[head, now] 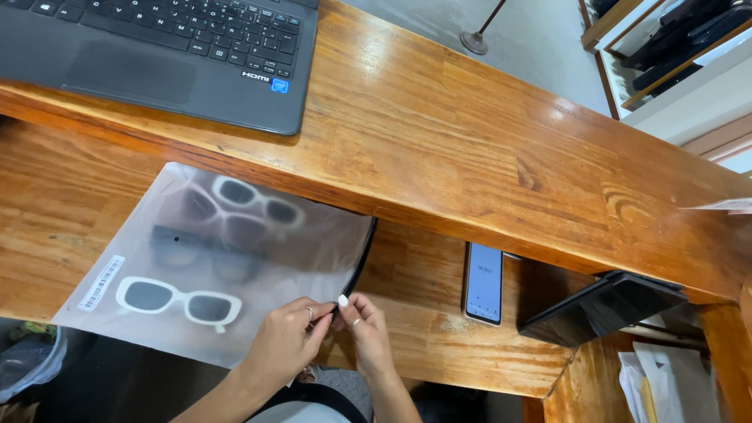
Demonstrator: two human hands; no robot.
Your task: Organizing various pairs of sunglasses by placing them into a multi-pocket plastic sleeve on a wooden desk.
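Observation:
A frosted translucent zip bag (235, 243) lies on the lower wooden shelf. Through it show several pairs of sunglasses, among them a white-framed pair (178, 299) at the front left and a pale pair (254, 200) at the back. A black zip strip (362, 258) runs down the bag's right edge. My left hand (290, 338) pinches the bag's near right corner. My right hand (364, 325) meets it at the lower end of the zip strip, fingertips touching the bag.
A dark laptop (180, 55) sits on the upper wooden counter (486, 157). A phone (484, 283) with a lit screen lies on the lower shelf, right of my hands. A black tablet-like object (603, 307) leans further right. Shelving (674, 47) stands at the top right.

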